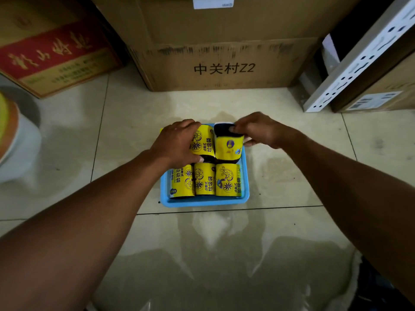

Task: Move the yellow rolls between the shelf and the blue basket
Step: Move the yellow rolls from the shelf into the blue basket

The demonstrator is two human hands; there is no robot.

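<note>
The blue basket [202,202] sits on the tiled floor [224,243] directly in front of the person. Clock positions below are read from the basket centre.

1. Near row, 6 o'clock: three yellow rolls [204,179] lie side by side, touching, labels up. They fill the width, which keeps them from rolling.
2. Far row, 11 o'clock: the left hand [177,142] wraps its fingers round the left roll [203,140], thumb at the near end, a grasp suited to lifting or seating it.
3. Far row, 1 o'clock: the right hand [258,130] pinches the far, dark end of the right roll [228,147], which is tilted with that end raised. Whether this roll is entering or leaving the basket cannot be told.
4. Beyond, 12 o'clock: a large cardboard box [224,52] stands on the floor. A red carton [54,50] lies at 10 o'clock.
5. At 2 o'clock: a white perforated upright [363,55], probably part of the shelf, well apart from the basket. No rolls are visible on it.
</note>
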